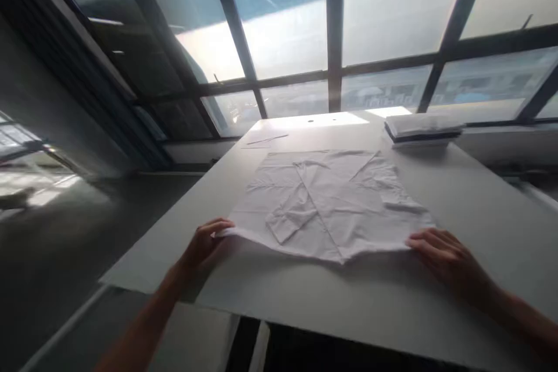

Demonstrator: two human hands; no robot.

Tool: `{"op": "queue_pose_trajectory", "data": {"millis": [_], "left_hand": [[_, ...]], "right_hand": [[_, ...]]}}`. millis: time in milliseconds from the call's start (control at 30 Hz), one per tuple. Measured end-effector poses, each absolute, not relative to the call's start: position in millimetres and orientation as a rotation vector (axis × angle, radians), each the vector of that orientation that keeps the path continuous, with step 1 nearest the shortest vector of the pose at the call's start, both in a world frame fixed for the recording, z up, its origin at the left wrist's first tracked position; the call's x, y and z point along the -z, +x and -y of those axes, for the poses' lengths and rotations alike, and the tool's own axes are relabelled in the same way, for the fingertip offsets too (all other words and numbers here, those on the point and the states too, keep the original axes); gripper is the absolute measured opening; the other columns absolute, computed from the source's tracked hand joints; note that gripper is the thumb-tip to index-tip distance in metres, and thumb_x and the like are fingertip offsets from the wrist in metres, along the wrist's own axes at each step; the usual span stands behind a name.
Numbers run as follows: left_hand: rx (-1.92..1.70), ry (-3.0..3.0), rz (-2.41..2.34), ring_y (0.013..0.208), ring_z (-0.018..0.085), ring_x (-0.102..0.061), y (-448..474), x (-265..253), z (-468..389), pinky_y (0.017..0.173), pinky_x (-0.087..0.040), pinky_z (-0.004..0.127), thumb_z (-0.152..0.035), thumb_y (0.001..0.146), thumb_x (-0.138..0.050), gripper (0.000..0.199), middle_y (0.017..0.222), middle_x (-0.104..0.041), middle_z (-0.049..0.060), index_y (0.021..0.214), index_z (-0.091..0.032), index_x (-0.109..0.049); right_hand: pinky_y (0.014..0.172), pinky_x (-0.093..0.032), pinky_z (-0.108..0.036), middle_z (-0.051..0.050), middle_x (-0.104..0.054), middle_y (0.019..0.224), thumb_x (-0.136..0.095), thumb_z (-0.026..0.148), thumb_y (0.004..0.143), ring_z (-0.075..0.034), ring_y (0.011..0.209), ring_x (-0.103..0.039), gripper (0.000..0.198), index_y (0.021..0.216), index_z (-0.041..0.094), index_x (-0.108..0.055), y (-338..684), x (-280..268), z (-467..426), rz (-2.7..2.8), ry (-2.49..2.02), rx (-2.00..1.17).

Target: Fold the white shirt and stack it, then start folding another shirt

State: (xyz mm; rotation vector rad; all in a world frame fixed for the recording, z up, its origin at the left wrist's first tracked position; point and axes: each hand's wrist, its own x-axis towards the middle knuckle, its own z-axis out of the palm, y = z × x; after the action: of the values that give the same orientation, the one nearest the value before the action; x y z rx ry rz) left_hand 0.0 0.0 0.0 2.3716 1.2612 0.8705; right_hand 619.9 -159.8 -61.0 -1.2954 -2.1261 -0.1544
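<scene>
A white shirt (349, 203) lies spread on the white table, one sleeve folded across its front and its near hem lifted a little. My left hand (209, 238) pinches the hem's near left corner between thumb and fingers. At the near right corner, my right hand (440, 253) grips the same edge, its thumb hidden. Between the two hands the hem sags, with a point dipping near the middle. Creases run over the cloth, more of them on the right side.
The white table (305, 296) reaches toward large framed windows (288, 40). A stack of folded cloth (422, 128) sits at its far right. Some thin strips (268, 139) lie at the far left. A dark curtain (87, 70) hangs left.
</scene>
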Motion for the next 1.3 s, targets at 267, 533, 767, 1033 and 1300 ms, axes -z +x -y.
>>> {"op": "queue_pose_trajectory", "data": {"millis": [267, 533, 767, 1033, 1300], "left_hand": [[-0.954, 2.225, -1.411, 0.071, 0.022, -0.069, -5, -13, -44, 0.066, -0.054, 0.028, -0.053, 0.086, -0.067, 0.036, 0.075, -0.076, 0.004, 0.077, -0.020, -0.078], [-1.057, 1.835, -1.524, 0.056, 0.015, -0.052, 34, -20, -105, 0.050, -0.041, 0.023, -0.074, 0.070, -0.073, 0.059, 0.061, -0.064, 0.002, 0.071, -0.015, -0.072], [-0.815, 1.961, -1.692, 0.059, 0.017, -0.055, 53, 1, -155, 0.052, -0.034, 0.024, -0.069, 0.074, -0.065, 0.056, 0.059, -0.061, 0.000, 0.068, -0.014, -0.073], [-0.498, 2.276, -1.995, 0.079, 0.025, -0.068, 55, 29, -170, 0.064, -0.037, 0.028, -0.051, 0.092, -0.054, 0.042, 0.084, -0.076, 0.010, 0.086, -0.017, -0.077], [-0.404, 2.274, -2.106, 0.086, 0.028, -0.071, 57, 25, -163, 0.066, -0.039, 0.029, -0.050, 0.098, -0.052, 0.039, 0.094, -0.078, 0.013, 0.093, -0.020, -0.076]], "right_hand": [[0.081, -0.056, -0.038, -0.006, -0.077, 0.093, -0.060, 0.042, 0.100, -0.026, 0.088, -0.072, 0.024, 0.091, 0.026, -0.075, 635, 43, 132, 1.862, -1.417, -0.110], [0.075, -0.059, -0.037, -0.008, -0.080, 0.084, -0.071, 0.065, 0.081, -0.030, 0.078, -0.076, 0.044, 0.087, 0.022, -0.079, 642, 18, 73, 1.459, -1.639, -0.238], [0.077, -0.057, -0.035, -0.008, -0.081, 0.084, -0.070, 0.058, 0.078, -0.030, 0.079, -0.075, 0.037, 0.080, 0.023, -0.080, 658, 18, 12, 1.509, -1.707, -0.303], [0.075, -0.054, -0.034, -0.005, -0.080, 0.082, -0.068, 0.053, 0.076, -0.029, 0.081, -0.076, 0.033, 0.080, 0.022, -0.080, 667, 53, -16, 1.603, -1.774, -0.332], [0.081, -0.055, -0.038, -0.008, -0.081, 0.089, -0.068, 0.058, 0.079, -0.032, 0.086, -0.075, 0.038, 0.085, 0.022, -0.078, 665, 58, -12, 1.551, -1.727, -0.246]]}}
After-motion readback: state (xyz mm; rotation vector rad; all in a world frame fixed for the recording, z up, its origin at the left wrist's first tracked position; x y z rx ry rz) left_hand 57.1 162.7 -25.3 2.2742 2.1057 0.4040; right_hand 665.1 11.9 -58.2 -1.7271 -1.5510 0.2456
